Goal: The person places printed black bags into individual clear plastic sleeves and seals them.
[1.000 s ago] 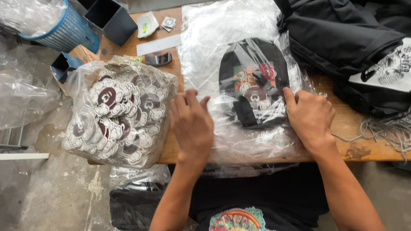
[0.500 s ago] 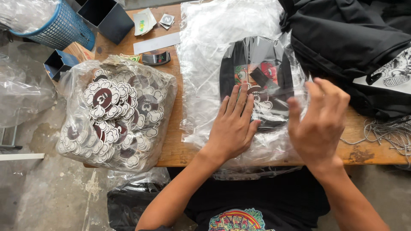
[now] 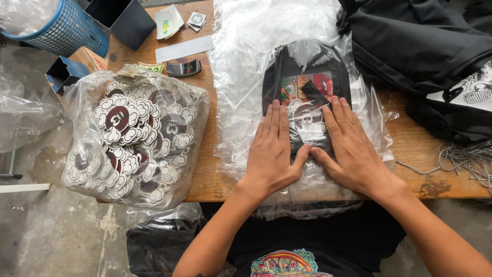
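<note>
A folded black garment with a colourful print (image 3: pixel 306 77) lies sealed inside a clear plastic bag (image 3: pixel 241 92) on the wooden table (image 3: pixel 410 143). My left hand (image 3: pixel 273 151) rests flat on the bag's near left part, fingers together and pointing away from me. My right hand (image 3: pixel 348 146) lies flat beside it on the near right part. The two thumbs nearly meet over the bag's middle. Neither hand grips anything.
A big clear sack of round white-and-brown stickers (image 3: pixel 134 138) sits at the table's left edge. A pile of black garments (image 3: pixel 420 56) fills the right, with a metal chain (image 3: pixel 466 159) near it. Farther back are a blue basket (image 3: pixel 61 28), black boxes (image 3: pixel 125 18) and small cards (image 3: pixel 177 20).
Both hands were spread wide on the bag's outer edges, then lifted and came inward. Now they lie flat side by side on the bag's middle.
</note>
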